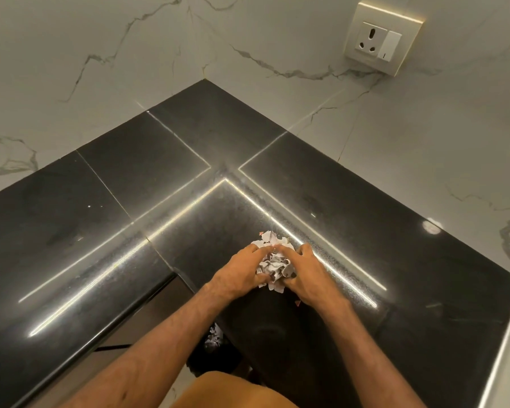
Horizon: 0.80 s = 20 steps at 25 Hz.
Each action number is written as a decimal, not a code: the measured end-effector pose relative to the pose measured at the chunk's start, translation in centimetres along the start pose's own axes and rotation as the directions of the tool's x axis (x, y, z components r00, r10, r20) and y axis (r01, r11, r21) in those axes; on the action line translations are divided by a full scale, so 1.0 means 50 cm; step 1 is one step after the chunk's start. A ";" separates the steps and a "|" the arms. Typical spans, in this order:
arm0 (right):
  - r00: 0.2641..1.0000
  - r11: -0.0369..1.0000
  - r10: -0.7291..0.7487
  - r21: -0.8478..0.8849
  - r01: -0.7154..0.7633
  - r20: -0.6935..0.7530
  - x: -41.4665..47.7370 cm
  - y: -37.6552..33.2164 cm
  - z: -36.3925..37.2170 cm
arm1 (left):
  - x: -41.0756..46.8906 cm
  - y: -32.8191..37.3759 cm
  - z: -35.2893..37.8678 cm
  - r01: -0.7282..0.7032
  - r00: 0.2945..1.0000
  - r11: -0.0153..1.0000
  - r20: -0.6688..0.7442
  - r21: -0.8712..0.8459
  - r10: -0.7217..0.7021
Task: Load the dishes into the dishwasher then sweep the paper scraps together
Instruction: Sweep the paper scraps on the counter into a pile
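A heap of white torn paper scraps [275, 260] lies on the black stone counter [165, 160], near the inner corner of its front edge. My left hand [239, 273] cups the heap from the left, and my right hand [305, 276] cups it from the right. The fingers of both hands curve over the far side of the pile, and both thumbs hook round its near side, so the scraps are squeezed between my palms. One small stray scrap [297, 303] lies beside my right wrist. No dishes and no dishwasher are in view.
Below the counter edge, between my forearms, a dark bin [211, 353] holds more paper scraps [214, 337]. Marble walls meet behind the counter corner. A wall socket [379, 39] sits at the upper right. A metal edge [504, 348] borders the counter on the right.
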State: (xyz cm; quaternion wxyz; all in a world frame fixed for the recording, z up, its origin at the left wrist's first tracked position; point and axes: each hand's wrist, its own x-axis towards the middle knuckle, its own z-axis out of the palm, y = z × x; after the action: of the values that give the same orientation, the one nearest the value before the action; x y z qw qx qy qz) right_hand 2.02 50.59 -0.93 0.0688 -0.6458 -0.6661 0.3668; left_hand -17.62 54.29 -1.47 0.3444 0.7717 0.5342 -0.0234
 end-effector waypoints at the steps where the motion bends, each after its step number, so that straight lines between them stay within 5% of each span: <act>1: 1.000 1.000 0.012 0.018 -0.012 -0.020 -0.003 -0.003 0.003 | 0.001 0.004 0.002 0.018 1.000 1.000 -0.006 0.004 -0.018; 10: 0.982 0.992 0.123 -0.023 -0.127 -0.141 0.010 -0.032 0.036 | 0.017 0.057 0.012 0.121 0.989 0.992 -0.092 0.035 -0.117; 20: 0.930 0.989 0.139 0.090 -0.115 -0.341 -0.070 -0.103 0.013 | -0.048 0.044 -0.026 0.049 0.977 0.980 -0.196 -0.193 -0.088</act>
State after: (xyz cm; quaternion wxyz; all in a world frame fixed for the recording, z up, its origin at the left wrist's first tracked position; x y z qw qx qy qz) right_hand -1.97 47.67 2.92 0.1833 -0.7391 -0.5876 0.2737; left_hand -17.23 52.66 1.62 0.3580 0.7154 0.5927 0.0939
